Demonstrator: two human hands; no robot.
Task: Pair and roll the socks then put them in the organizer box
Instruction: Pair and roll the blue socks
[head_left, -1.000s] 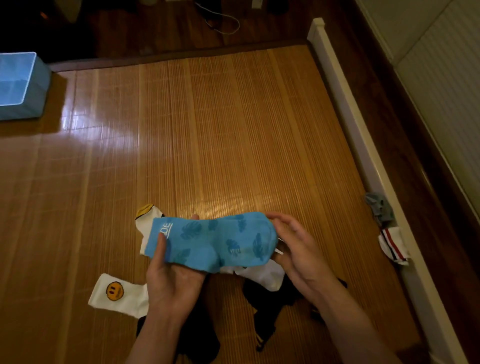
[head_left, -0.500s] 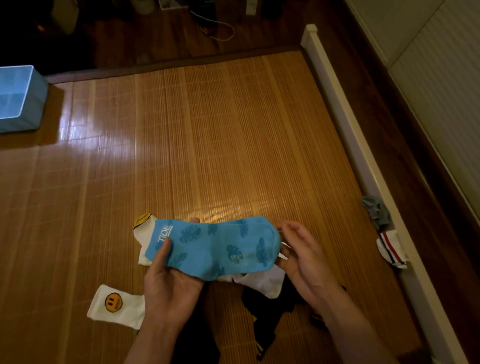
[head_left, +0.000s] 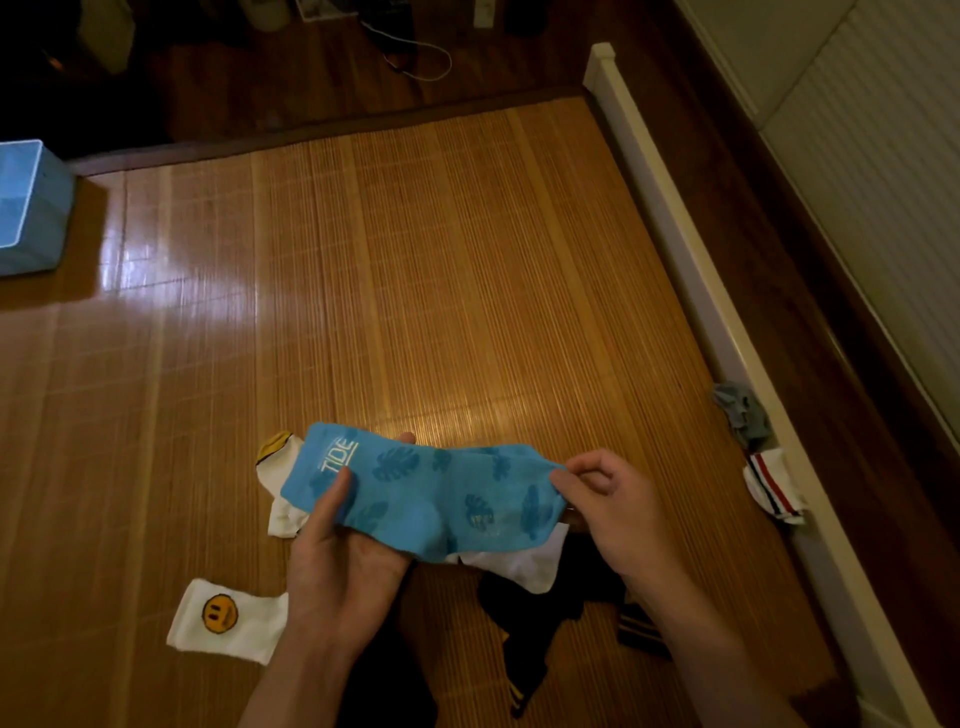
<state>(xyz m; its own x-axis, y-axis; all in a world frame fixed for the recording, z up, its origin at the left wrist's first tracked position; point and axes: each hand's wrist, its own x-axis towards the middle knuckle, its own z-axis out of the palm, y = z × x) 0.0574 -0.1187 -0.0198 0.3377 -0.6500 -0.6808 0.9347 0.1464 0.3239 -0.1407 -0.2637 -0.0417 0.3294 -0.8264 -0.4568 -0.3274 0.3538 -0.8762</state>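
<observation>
Ok, L hand (head_left: 343, 564) palm-up under blue sock (head_left: 431, 493) cuff end, thumb clamped on top; R hand (head_left: 615, 512) pinches toe end, above mat (head_left: 415, 260) near edge. Cuff reads "TIDE". White smiley sock (head_left: 228, 618) + black socks (head_left: 535, 623) lie underneath; organizer box (head_left: 31, 208) at far-left corner.

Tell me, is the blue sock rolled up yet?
Not yet. The blue sock lies stretched out flat, held between the left hand and the right hand.
</observation>
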